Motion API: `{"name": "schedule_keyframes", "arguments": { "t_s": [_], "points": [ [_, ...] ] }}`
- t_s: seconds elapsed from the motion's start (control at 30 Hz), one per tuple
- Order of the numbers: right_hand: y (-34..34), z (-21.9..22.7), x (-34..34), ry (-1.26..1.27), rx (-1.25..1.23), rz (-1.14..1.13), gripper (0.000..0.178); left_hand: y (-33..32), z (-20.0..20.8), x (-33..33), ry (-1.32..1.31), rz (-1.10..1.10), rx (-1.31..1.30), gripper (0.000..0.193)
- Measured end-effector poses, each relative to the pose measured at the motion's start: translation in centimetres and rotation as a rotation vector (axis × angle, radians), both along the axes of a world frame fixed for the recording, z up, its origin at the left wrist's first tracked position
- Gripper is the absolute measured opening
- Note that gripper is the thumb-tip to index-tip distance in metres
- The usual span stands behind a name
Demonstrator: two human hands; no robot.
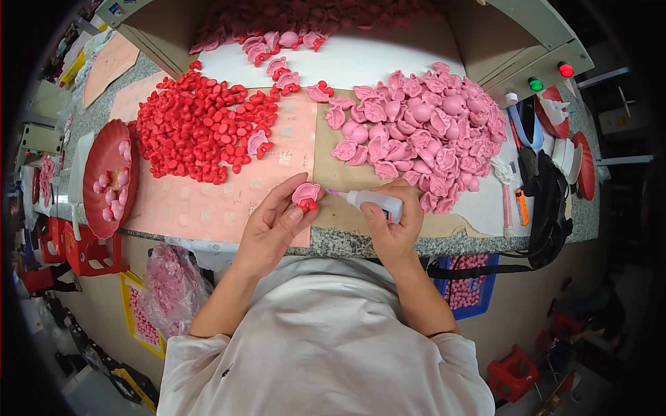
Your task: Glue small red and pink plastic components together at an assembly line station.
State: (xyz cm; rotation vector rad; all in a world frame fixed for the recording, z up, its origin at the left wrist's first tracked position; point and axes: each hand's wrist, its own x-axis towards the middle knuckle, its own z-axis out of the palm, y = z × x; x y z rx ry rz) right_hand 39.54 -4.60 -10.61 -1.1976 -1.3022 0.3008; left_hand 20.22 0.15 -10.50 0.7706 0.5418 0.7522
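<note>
My left hand (274,222) pinches a small pink and red plastic piece (306,195), a pink shell-like cap with a red part at its lower edge. Wrapped in my right hand (400,222) is a white glue bottle (374,204), tilted so its thin purple nozzle points left, close beside the piece. Whether the tip touches it I cannot tell. Behind my left hand spreads a heap of small red parts (194,125). A heap of pink shell-like parts (430,128) lies beyond my right hand.
A boxy machine (517,66) with lit buttons stands at the back, joined pink-and-red pieces (281,69) at its opening. A red dish (97,173) sits at the left, a black bag (551,208) and orange lighter (521,207) at the right. A blue crate (479,308) is below the table edge.
</note>
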Motion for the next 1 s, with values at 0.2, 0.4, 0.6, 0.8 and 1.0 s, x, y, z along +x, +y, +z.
{"name": "schedule_keyframes", "arguments": {
  "t_s": [0.2,0.4,0.6,0.8,1.0],
  "points": [
    [-0.44,0.05,-0.09,0.0,-0.1,0.036,0.022,-0.04,-0.18,-0.07,0.001,0.007,0.004,0.047],
    [-0.36,-0.19,-0.06,0.011,-0.06,0.041,0.022,-0.06,-0.05,0.0,0.005,0.013,0.002,0.047],
    [-0.4,-0.11,0.01,-0.004,-0.085,0.042,0.022,-0.08,-0.07,0.0,0.009,0.014,0.003,0.046],
    [-0.41,-0.01,-0.12,-0.01,-0.086,0.052,0.022,-0.12,0.0,-0.02,0.001,0.027,-0.014,0.046],
    [-0.36,-0.46,-0.07,-0.002,-0.058,0.049,0.029,-0.13,-0.13,-0.04,-0.009,0.021,-0.005,0.046]
  ]
}}
